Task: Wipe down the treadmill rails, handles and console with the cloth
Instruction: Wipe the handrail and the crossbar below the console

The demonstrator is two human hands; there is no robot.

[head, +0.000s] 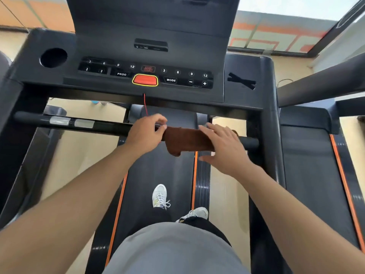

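Bright, even daylight, wide-angle view
Light enters through the window (pixel 296 8) at upper right, overexposed; shadows soft; straight edges bow toward the frame borders; slight blur throughout.

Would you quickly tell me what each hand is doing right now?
Left hand: pinches the brown cloth at its end.
Right hand: open, fingers straight over the cloth.

- One view only: a head-worn wide-angle camera, looking forward and steeply down.
- The console (pixel 146 72) fills the 12 o'clock area, close to the lens.
- The crossbar handle (pixel 102 126) spans mid-frame; the belt (pixel 158 171) recedes toward 6 o'clock.
- Straight edges bow near the frame borders.
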